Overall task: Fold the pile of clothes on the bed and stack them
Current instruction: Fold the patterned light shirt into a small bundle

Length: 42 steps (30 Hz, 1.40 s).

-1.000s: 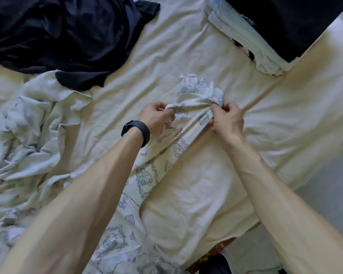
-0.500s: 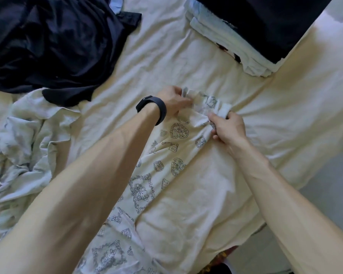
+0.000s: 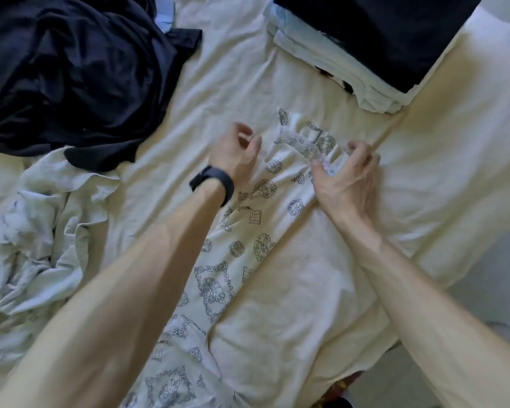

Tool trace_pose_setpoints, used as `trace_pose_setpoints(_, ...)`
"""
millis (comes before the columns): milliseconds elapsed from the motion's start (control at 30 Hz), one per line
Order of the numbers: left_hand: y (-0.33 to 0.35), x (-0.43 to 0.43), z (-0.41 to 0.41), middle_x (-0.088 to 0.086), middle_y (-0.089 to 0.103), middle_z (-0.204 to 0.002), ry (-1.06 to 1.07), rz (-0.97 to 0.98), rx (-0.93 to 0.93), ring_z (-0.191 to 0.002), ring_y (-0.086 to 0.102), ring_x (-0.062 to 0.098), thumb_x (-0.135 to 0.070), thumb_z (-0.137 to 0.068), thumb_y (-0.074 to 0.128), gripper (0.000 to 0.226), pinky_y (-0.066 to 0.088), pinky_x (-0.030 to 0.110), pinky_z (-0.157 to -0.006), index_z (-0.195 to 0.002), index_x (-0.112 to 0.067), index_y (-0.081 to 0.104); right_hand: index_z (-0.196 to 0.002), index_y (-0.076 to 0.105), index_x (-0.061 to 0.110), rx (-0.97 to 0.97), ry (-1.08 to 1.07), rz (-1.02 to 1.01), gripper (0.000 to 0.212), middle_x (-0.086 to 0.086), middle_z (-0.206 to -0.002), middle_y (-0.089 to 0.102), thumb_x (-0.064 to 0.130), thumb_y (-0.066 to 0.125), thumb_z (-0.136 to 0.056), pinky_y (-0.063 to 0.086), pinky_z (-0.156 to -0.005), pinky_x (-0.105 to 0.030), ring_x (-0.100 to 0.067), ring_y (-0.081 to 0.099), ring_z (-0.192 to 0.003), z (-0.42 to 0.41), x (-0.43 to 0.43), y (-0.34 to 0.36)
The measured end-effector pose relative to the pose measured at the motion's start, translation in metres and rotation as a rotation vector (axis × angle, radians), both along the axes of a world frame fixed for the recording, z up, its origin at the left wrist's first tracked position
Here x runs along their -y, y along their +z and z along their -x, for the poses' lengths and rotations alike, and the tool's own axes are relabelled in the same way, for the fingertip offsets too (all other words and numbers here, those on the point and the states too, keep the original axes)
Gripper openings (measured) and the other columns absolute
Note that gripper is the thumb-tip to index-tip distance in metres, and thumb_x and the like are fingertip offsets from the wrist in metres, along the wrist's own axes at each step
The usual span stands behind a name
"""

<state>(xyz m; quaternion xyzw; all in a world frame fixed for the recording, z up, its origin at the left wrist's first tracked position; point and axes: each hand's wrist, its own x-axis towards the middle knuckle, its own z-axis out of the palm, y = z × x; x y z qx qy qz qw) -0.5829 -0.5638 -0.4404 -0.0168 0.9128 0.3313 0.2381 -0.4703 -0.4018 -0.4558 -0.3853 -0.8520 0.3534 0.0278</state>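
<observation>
On the bed (image 3: 454, 160), a pale printed garment (image 3: 256, 231) lies stretched from six o'clock toward centre. The right hand (image 3: 348, 184) pinches its bunched top edge; the left hand (image 3: 233, 154) hangs just beside it, fingers loosely curled, holding nothing. A dark heap (image 3: 71, 72) sits at ten o'clock, a folded stack (image 3: 374, 33) at one.

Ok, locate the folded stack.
In the head view the folded stack sits top right on the bed, just beyond the right hand gripping the printed garment.
</observation>
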Motion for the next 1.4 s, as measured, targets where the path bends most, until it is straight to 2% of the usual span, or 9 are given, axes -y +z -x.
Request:
trace_pose_setpoints(167, -0.003, 0.078, -0.084, -0.005, 0.061, -0.095, 0.045, 0.170, -0.064, -0.086, 0.059, 0.016, -0.038, -0.098, 0.054, 0.014, 0.052, 0.041, -0.080, -0.105, -0.025, 0.057, -0.126, 0.066, 0.015, -0.258, 0.543, -0.325, 0.039, -0.014, -0.132, 0.057, 0.009, 0.063, -0.088, 0.050, -0.080, -0.042, -0.036, 0.058, -0.101, 0.016, 0.023, 0.014)
trace_pose_setpoints(267, -0.003, 0.121, -0.129, -0.003, 0.060, -0.099, 0.000, 0.364, -0.028, -0.094, 0.058, 0.022, -0.044, -0.097, 0.053, 0.021, 0.050, 0.043, -0.083, -0.106, -0.027, 0.060, -0.135, 0.062, 0.026, -0.054, 0.883, -0.410, 0.049, -0.004, -0.150, 0.049, 0.006, 0.060, -0.090, 0.039, -0.098, -0.046, -0.035, 0.046, -0.126, 0.044, 0.024, 0.005)
trace_pose_setpoints(367, -0.003, 0.149, -0.159, 0.000, 0.060, -0.111, -0.057, 0.550, 0.043, -0.107, 0.055, 0.025, -0.049, -0.094, 0.054, 0.032, 0.041, 0.041, -0.092, -0.117, -0.028, 0.060, -0.120, 0.066, 0.022, 0.123, 0.995, -0.492, 0.024, 0.000, -0.142, 0.054, 0.018, 0.057, -0.098, 0.024, -0.100, -0.039, -0.031, 0.034, -0.137, 0.068, 0.017, -0.009)
trace_pose_setpoints(533, 0.001, 0.173, -0.168, 0.000, 0.066, -0.104, 0.105, 0.507, -0.029, -0.098, 0.059, 0.026, -0.034, -0.098, 0.055, 0.014, 0.030, 0.039, -0.087, -0.104, -0.027, 0.065, -0.106, 0.061, 0.018, -0.031, 0.909, -0.475, 0.018, -0.006, -0.112, 0.070, 0.030, 0.049, -0.101, 0.022, -0.091, -0.044, -0.033, 0.052, -0.114, 0.092, 0.021, -0.006)
trace_pose_setpoints(700, -0.001, 0.194, -0.165, 0.000, 0.069, -0.103, 0.226, 0.425, -0.100, -0.101, 0.061, 0.026, -0.034, -0.100, 0.056, 0.017, 0.035, 0.043, -0.092, -0.105, -0.025, 0.070, -0.105, 0.065, 0.022, 0.193, 0.841, -0.537, 0.038, -0.011, -0.104, 0.071, 0.057, 0.049, -0.099, 0.029, -0.095, -0.045, -0.032, 0.056, -0.110, 0.102, 0.019, -0.012)
trace_pose_setpoints(900, -0.010, 0.188, -0.152, -0.002, 0.067, -0.107, 0.193, 0.430, -0.026, -0.107, 0.059, 0.024, -0.035, -0.097, 0.053, 0.017, 0.035, 0.041, -0.096, -0.107, -0.029, 0.065, -0.127, 0.057, 0.014, 0.000, 0.326, -0.263, 0.066, -0.015, -0.129, 0.056, 0.065, 0.057, -0.085, 0.037, -0.099, -0.045, -0.035, 0.048, -0.126, 0.070, 0.018, 0.008)
trace_pose_setpoints(1000, -0.012, 0.170, -0.141, -0.002, 0.065, -0.108, 0.163, 0.386, -0.022, -0.108, 0.057, 0.024, -0.042, -0.096, 0.053, 0.021, 0.036, 0.041, -0.095, -0.109, -0.029, 0.062, -0.123, 0.057, 0.011, 0.232, 0.327, -0.149, 0.069, -0.016, -0.128, 0.060, 0.070, 0.052, -0.087, 0.040, -0.100, -0.044, -0.037, 0.052, -0.123, 0.043, 0.007, 0.011)
trace_pose_setpoints(1200, -0.020, 0.151, -0.120, -0.001, 0.062, -0.109, 0.150, 0.319, -0.070, -0.105, 0.057, 0.025, -0.033, -0.100, 0.052, 0.016, 0.042, 0.040, -0.091, -0.110, -0.026, 0.063, -0.104, 0.065, 0.009, 0.169, 0.141, 0.006, 0.039, -0.018, -0.105, 0.070, 0.047, 0.057, -0.098, 0.038, -0.080, -0.037, -0.041, 0.060, -0.106, 0.029, -0.027, 0.011)
trace_pose_setpoints(1400, -0.022, 0.138, -0.140, 0.007, 0.053, -0.130, 0.206, 0.429, -0.194, -0.121, 0.048, 0.031, -0.036, -0.090, 0.063, 0.043, 0.035, 0.047, -0.101, -0.131, -0.024, 0.054, -0.125, 0.058, 0.009, 0.160, 0.168, -0.178, 0.041, -0.021, -0.127, 0.060, 0.040, 0.056, -0.098, 0.039, -0.094, -0.042, -0.042, 0.053, -0.118, 0.019, -0.023, 0.003)
